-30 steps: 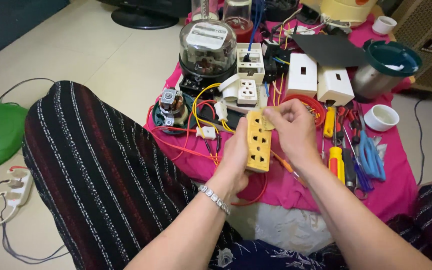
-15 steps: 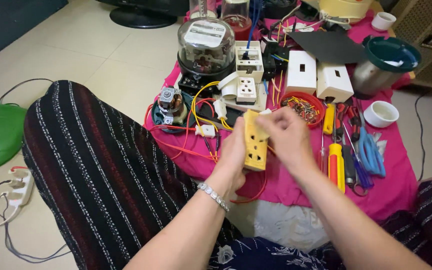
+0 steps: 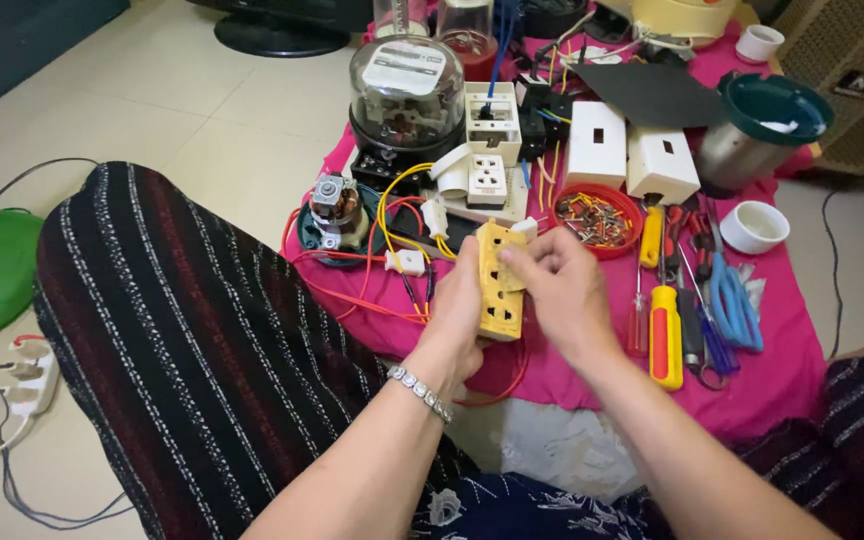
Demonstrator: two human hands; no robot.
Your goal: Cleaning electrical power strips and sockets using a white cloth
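pink cloth (image 3: 752,390), wires (image 3: 382,290) and screwdrivers (image 3: 664,335) around hands

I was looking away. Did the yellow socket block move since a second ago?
Hardly. The yellow block stays just below the white socket, left of the red dish. The left hand still holds it; the right hand fingers its top.

Tiled floor (image 3: 202,110) carries a pink cloth (image 3: 752,385). On the cloth: glass-domed meter (image 3: 407,95) far left, red bowl (image 3: 597,215) centre, yellow screwdriver (image 3: 665,335) near right, white cup (image 3: 754,226) far right.
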